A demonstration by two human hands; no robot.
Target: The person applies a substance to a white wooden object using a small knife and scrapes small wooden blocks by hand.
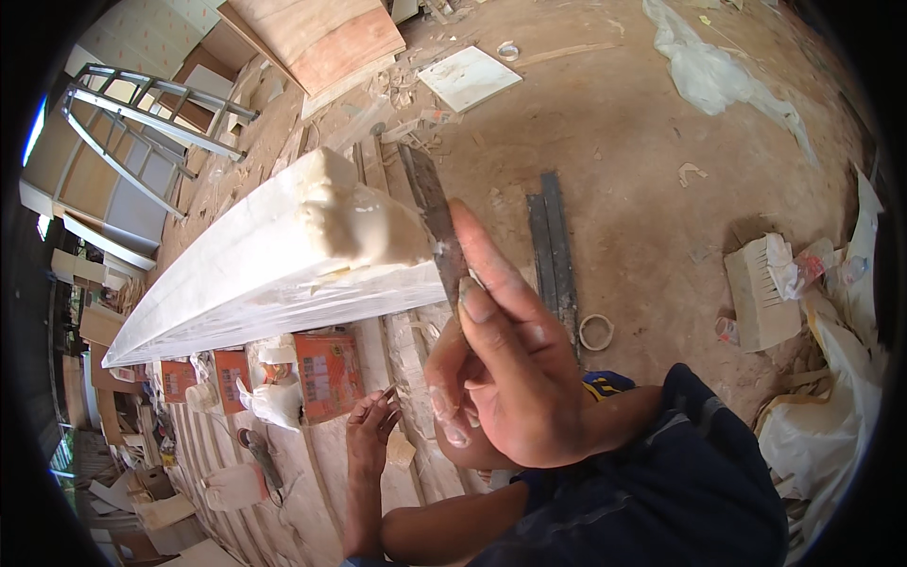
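A long white panel (227, 241) slants from the middle toward the far left, its near end coated with thick cream putty (364, 227). My right hand (515, 369) pinches a flat, dark metal scraper blade (433, 203) between thumb and fingers. The blade stands against the puttied end, and pale smears mark the fingers. Lower down, my left hand (371, 422) is closed with its fingertips around a small thin thing I cannot make out. It is beside the orange-and-white boxes (329, 380) under the panel.
An angle grinder (260, 458) and a pinkish plastic jug (234, 487) lie at lower left. Dark strips (551, 250) and a tape roll (596, 332) lie on the floor to the right. A ladder (156, 118), plywood sheets (321, 42) and plastic sheeting (709, 71) are farther off.
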